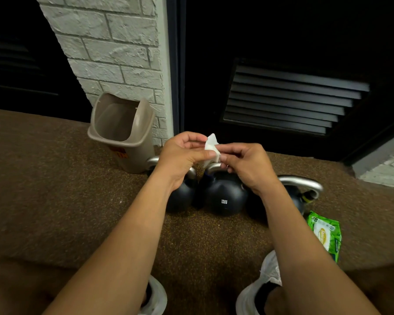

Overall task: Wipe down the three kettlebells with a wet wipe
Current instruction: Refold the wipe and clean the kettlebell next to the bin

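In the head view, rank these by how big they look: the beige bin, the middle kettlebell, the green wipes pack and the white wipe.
1. beige bin
2. middle kettlebell, partly hidden by the right hand
3. green wipes pack, nearer the camera, so its rank against the kettlebell is unsure
4. white wipe, bunched, pinched by both hands; left hand

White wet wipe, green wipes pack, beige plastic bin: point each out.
white wet wipe (pixel 210 145): head view, its upper fold.
green wipes pack (pixel 325 234): head view, its label.
beige plastic bin (pixel 143 120): head view, its right rim.
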Demonstrator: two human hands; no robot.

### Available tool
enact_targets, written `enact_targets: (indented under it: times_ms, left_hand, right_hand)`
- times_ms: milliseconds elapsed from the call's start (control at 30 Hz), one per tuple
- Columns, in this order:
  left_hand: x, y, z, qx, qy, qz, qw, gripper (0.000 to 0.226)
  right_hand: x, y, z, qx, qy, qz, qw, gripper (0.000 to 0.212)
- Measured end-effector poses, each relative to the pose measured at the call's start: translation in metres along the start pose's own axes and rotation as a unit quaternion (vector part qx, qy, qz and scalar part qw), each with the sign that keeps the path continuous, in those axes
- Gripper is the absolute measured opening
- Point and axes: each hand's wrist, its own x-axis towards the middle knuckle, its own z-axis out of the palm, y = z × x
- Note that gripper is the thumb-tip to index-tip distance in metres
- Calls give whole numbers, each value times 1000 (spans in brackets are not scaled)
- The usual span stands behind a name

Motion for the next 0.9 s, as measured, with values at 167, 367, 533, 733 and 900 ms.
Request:
enact_targets:
  times_ms: [167,367,533,733,900]
  left_hand:
    - [7,-3,-4,41,-9,-4,999,36]
    - [7,-1,-12,106,-47,-25,993,37]
    - [3,4,-7,146,-53,-2,988,29]
    - [1,6,0,228,-77,12,970,12]
    - [-2,5,-8,140,-98,-2,985,24]
  right_hand:
    - [6,-23,-16,-111,-32,-4,993,10]
    - [11,-40,-23,-268,-28,-59,961,19]
    - [14,-57,-22,-241,-32,-73,967,24]
    - [22,-62,-27,-215,-67,-76,971,33]
    - [24,-57,-38,-130,-64,-46,988,33]
